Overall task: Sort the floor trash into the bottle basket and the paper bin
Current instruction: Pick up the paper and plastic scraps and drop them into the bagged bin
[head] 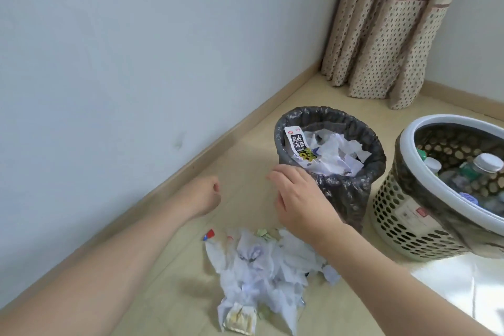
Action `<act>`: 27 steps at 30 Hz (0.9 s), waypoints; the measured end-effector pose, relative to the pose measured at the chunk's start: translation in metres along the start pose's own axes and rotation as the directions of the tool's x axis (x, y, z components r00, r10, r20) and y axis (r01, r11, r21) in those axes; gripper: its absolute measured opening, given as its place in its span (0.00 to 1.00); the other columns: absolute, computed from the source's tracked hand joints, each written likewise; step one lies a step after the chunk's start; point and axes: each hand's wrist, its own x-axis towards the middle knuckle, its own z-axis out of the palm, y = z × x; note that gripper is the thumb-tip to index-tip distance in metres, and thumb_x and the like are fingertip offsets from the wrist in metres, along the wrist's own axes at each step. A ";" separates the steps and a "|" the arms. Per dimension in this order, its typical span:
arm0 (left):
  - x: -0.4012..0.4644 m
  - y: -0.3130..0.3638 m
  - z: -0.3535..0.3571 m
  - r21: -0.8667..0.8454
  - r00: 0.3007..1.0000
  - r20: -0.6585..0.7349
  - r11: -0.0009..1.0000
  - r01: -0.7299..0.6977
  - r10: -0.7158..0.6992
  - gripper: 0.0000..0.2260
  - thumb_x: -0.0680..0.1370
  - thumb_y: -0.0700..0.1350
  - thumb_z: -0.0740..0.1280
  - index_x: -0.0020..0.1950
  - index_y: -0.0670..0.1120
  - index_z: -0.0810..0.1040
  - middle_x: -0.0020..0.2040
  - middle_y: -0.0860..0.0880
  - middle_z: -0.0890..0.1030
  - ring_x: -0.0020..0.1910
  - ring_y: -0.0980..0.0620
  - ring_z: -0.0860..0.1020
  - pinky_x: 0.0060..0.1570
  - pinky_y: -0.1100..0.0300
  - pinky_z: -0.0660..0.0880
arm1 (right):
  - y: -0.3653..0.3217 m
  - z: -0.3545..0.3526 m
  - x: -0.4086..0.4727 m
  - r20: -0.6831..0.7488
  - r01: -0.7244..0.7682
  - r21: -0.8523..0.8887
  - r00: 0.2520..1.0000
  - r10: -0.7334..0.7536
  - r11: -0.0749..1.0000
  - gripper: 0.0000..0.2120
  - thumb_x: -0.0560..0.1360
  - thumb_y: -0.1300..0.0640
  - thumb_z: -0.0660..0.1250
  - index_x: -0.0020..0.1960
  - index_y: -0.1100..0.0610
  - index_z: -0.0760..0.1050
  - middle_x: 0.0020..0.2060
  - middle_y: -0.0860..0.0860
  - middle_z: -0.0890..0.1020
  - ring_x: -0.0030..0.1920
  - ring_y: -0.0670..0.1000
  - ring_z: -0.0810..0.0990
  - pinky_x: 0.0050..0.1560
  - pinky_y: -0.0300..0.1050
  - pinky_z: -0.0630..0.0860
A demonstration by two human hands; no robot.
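Note:
A pile of crumpled white paper and wrappers [268, 267] lies on the floor in front of me, with a clear bottle with a red cap [209, 235] at its left edge. The paper bin [346, 199], lined with a dark bag, stands behind the pile and is full of paper and a snack wrapper [297, 142]. The perforated bottle basket [409, 199] with a white rim stands to the right and holds several bottles. My right hand [297, 199] hovers with relaxed fingers beside the bin's left wall. My left hand [203, 195] is curled into a loose fist, holding nothing visible.
A grey wall with a wooden skirting board [163, 188] runs along the left. A dotted curtain [387, 30] hangs in the corner behind the bin. A bright sunlit patch [450, 286] lies on the floor at the right.

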 end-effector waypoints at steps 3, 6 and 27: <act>-0.009 -0.056 0.057 -0.036 0.974 0.167 0.986 0.162 -0.154 0.15 0.77 0.51 0.66 0.62 0.49 0.72 0.58 0.48 0.78 0.52 0.48 0.76 0.46 0.59 0.70 | -0.018 0.048 -0.008 0.209 -0.042 0.036 0.977 0.034 0.998 0.18 0.72 0.63 0.58 0.60 0.58 0.77 0.53 0.54 0.80 0.52 0.59 0.77 0.52 0.50 0.74; -0.014 -0.078 0.093 -0.184 0.964 0.151 0.952 0.244 -0.218 0.21 0.77 0.60 0.65 0.58 0.46 0.68 0.50 0.48 0.78 0.47 0.47 0.77 0.44 0.56 0.71 | -0.022 0.088 -0.010 0.431 -0.220 0.033 0.883 0.185 0.975 0.18 0.78 0.59 0.56 0.67 0.56 0.71 0.60 0.52 0.77 0.60 0.54 0.74 0.59 0.46 0.71; 0.024 -0.122 0.120 -0.173 0.995 -0.038 0.981 0.085 -0.093 0.04 0.78 0.49 0.60 0.43 0.53 0.69 0.36 0.54 0.76 0.40 0.47 0.75 0.36 0.57 0.65 | -0.033 0.208 0.027 0.559 -0.141 -0.180 0.799 0.220 0.973 0.09 0.77 0.54 0.60 0.57 0.54 0.72 0.53 0.50 0.77 0.54 0.54 0.75 0.55 0.46 0.67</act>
